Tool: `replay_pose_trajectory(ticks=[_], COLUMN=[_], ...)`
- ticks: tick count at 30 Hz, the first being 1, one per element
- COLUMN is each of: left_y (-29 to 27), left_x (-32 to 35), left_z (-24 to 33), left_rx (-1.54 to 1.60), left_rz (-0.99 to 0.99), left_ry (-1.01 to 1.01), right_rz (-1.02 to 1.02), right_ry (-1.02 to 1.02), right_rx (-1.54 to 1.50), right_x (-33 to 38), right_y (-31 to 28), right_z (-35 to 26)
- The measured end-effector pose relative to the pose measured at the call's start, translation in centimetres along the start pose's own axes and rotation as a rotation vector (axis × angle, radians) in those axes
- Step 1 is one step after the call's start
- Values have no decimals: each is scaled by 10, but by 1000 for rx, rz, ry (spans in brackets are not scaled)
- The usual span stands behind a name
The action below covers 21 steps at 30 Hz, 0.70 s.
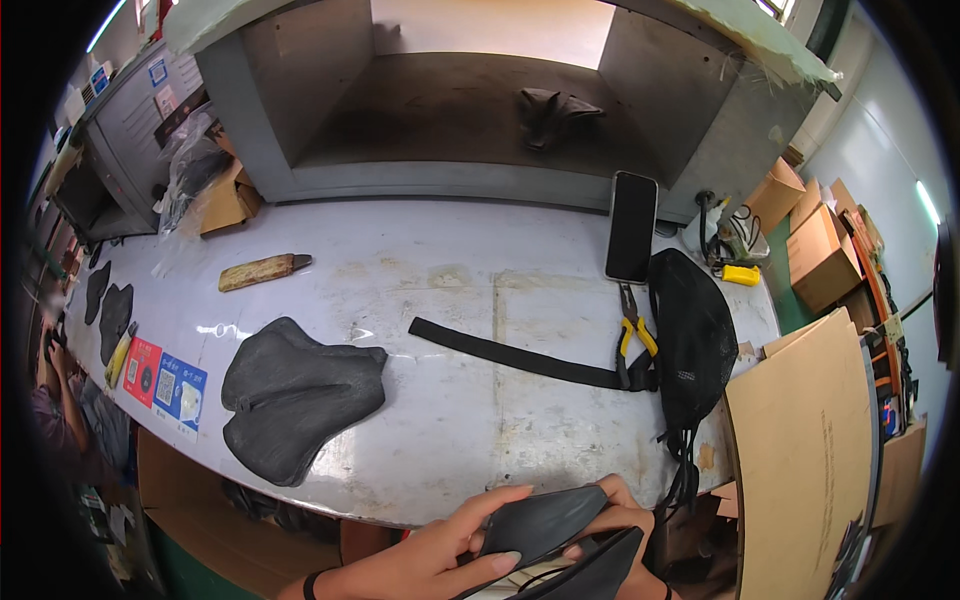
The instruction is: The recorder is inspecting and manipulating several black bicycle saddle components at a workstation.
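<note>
On a stained workshop table (450, 440), a saddle-shaped pad (300, 400) is lying left of centre; left hand (450, 555) and right hand (630, 515) are pinching a black piece (545, 520) at the near edge; pliers (628, 320), mesh bag (695, 340) and cardboard (805, 450) are crowding right.

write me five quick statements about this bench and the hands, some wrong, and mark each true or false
1. The left hand and right hand both hold a smooth dark piece. True.
2. The black strap is coiled up. False: the black strap lies stretched out on the bench.
3. The smartphone has a dark screen. True.
4. The yellow-and-black-handled pliers lie on the left half of the bench. False: the pliers are on the right, beside the black mesh pouch.
5. The tan-handled tool rests on top of the large saddle-shaped piece. False: the tool lies apart from that piece.
</note>
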<state>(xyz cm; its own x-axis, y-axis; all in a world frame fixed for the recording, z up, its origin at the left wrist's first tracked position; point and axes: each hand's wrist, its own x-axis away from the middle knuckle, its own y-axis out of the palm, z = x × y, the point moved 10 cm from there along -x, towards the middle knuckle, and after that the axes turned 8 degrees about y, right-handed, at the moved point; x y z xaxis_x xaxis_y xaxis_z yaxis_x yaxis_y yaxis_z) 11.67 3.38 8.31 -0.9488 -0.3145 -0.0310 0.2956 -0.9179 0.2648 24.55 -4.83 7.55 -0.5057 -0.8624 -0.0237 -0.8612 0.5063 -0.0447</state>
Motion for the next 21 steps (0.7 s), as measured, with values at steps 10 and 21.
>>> replay_pose_trajectory(ticks=[10, 21], left_y=[5, -9], left_x=[-7, -12], left_z=[-16, 7], left_rx=[439, -486], left_rz=[30, -209], left_ry=[39, -184], right_rz=[-31, 45], right_ry=[-204, -459], right_rx=[-263, 175], right_x=[6, 34], right_y=[3, 6], right_z=[-9, -30])
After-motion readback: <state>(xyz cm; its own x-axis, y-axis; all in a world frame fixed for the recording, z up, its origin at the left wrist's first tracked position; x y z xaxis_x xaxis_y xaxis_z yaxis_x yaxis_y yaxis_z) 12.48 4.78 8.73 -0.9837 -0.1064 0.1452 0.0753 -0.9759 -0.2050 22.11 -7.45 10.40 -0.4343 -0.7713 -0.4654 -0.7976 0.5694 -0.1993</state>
